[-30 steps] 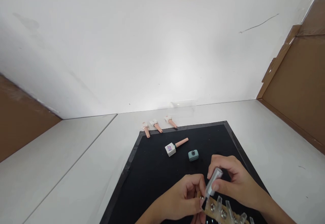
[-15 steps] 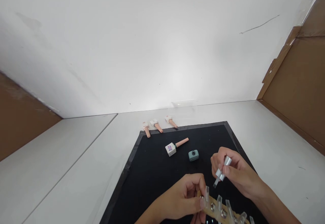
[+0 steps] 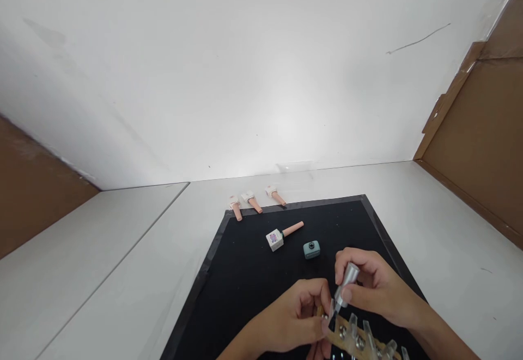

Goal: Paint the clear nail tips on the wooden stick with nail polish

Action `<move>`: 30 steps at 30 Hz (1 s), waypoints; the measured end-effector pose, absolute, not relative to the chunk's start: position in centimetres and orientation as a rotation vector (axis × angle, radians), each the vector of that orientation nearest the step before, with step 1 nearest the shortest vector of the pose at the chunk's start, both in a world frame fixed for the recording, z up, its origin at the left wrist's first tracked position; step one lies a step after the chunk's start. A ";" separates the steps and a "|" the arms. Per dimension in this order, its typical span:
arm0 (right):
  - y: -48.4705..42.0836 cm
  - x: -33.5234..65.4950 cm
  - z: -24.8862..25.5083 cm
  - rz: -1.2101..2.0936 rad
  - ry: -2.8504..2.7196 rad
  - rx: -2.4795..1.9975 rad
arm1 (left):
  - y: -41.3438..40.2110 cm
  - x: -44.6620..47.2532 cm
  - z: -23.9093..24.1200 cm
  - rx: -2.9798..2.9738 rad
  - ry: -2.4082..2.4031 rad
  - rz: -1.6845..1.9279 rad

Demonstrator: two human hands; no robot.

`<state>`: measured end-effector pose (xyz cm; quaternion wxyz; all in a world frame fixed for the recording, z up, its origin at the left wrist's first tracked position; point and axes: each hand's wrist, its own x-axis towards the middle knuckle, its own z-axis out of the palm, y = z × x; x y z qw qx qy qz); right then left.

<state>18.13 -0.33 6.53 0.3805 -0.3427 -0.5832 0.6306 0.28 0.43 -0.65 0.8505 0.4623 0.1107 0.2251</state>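
My left hand (image 3: 292, 319) is closed on the near end of a wooden nail tip stand (image 3: 338, 339), which bears a row of clear nail tips (image 3: 368, 331) on metal studs and runs off the bottom edge. In my right hand (image 3: 376, 289) is a nail polish brush with a silver cap (image 3: 349, 281). Its dark bristles point down at the first nail tip by my left fingers, appearing to touch it. An open teal nail polish bottle (image 3: 311, 249) stands just beyond my hands.
A white bottle with a pink cap (image 3: 275, 239) lies on the black mat (image 3: 241, 273). Three similar bottles (image 3: 251, 200) lie along the mat's far left edge. A white wall (image 3: 261, 77) rises behind, with brown cardboard (image 3: 482, 136) at the right.
My right hand has moved down and left, bringing the brush from beside the stand to the first nail tip. My left hand and the stand have stayed put.
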 end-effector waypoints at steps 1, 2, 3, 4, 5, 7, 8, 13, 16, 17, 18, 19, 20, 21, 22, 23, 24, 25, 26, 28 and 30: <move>-0.3 18.2 6.5 1.561 -1.508 -0.904 | 0.4 0.3 -0.8 0.971 0.228 0.476; -0.3 18.2 6.4 1.511 -1.520 -0.930 | 0.4 0.2 -0.9 0.969 0.228 0.482; -0.3 18.3 6.4 1.460 -1.523 -0.952 | 0.3 0.2 -1.0 0.968 0.229 0.485; -0.3 18.3 6.3 1.415 -1.516 -0.969 | 0.3 0.1 -1.1 0.969 0.234 0.489; -0.3 18.3 6.3 1.382 -1.503 -0.976 | 0.2 0.1 -1.1 0.970 0.241 0.490; -0.3 18.4 6.2 1.369 -1.481 -0.937 | 0.1 0.0 -1.0 0.977 0.254 0.493; -0.3 18.4 6.1 1.390 -1.476 -0.899 | 0.1 -0.1 -0.9 0.978 0.259 0.494; -0.5 18.3 6.5 1.526 -1.586 -0.804 | 0.4 0.2 -0.3 0.986 0.265 0.466; -0.5 18.3 6.6 1.461 -1.623 -0.915 | 0.4 0.3 -0.4 0.983 0.251 0.465; -0.5 18.3 6.6 1.428 -1.612 -0.955 | 0.3 0.3 -0.5 0.981 0.245 0.471; -0.5 18.3 6.6 1.401 -1.597 -0.983 | 0.3 0.3 -0.6 0.981 0.242 0.477; -0.6 18.3 6.6 1.380 -1.581 -0.992 | 0.3 0.2 -0.7 0.981 0.244 0.483; -0.6 18.3 6.6 1.370 -1.567 -0.985 | 0.2 0.2 -0.8 0.984 0.247 0.483; -0.6 18.3 6.6 1.372 -1.557 -0.963 | 0.2 0.1 -0.9 0.987 0.257 0.481; -0.6 18.3 6.7 1.385 -1.559 -0.931 | 0.2 0.0 -0.9 0.990 0.265 0.480; -0.6 18.3 6.7 1.405 -1.575 -0.891 | 0.3 0.0 -0.9 0.993 0.274 0.478; -0.6 18.3 6.8 1.426 -1.602 -0.853 | 0.3 0.0 -0.8 0.996 0.281 0.471; -0.6 18.3 6.9 1.447 -1.637 -0.823 | 0.4 0.1 -0.7 1.000 0.286 0.465; -0.6 18.3 6.9 1.460 -1.669 -0.808 | 0.4 0.1 -0.6 1.003 0.289 0.457; -0.6 18.3 6.9 1.453 -1.701 -0.839 | 0.4 0.2 -0.4 1.012 0.288 0.443; -0.5 18.3 6.8 1.411 -1.674 -0.921 | 0.4 0.3 -0.5 1.014 0.285 0.451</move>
